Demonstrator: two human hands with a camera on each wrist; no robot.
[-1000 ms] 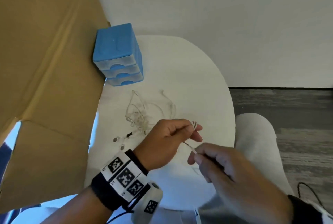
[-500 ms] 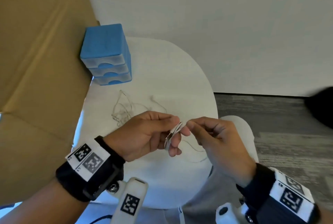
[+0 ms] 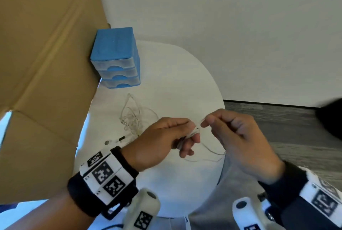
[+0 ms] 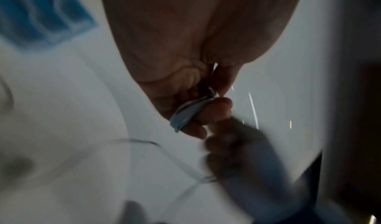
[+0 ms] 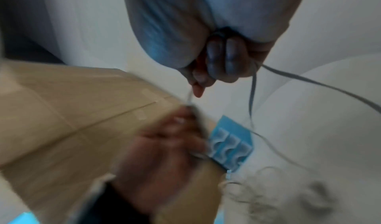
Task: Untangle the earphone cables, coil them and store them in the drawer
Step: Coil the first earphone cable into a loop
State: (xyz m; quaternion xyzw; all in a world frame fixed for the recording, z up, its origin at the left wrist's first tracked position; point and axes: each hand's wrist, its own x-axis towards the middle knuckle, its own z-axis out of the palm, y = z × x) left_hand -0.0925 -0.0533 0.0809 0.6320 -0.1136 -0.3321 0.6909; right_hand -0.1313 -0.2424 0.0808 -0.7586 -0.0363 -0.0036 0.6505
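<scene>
Above the front of the round white table (image 3: 177,74) my left hand (image 3: 166,137) holds a small coil of white earphone cable (image 3: 192,133) wound over its fingers (image 4: 214,111). Just to its right, my right hand (image 3: 235,133) pinches the same cable (image 5: 190,97) between thumb and forefinger. The loose tail (image 3: 212,152) sags below both hands. A second, tangled white earphone cable (image 3: 133,117) lies on the table beyond my left hand, its earbuds (image 3: 107,142) near the left edge. The blue three-drawer box (image 3: 115,57) stands at the back left, all drawers closed.
A big brown cardboard sheet (image 3: 46,72) leans along the table's left side, touching the drawer box. A white wall rises behind. Grey wood floor (image 3: 288,118) lies to the right, with a dark object (image 3: 331,117) at the frame's edge.
My right hand has swung up and away from the front of the table to beside the left fingers, carrying the cable round them. The coil on my left hand has grown.
</scene>
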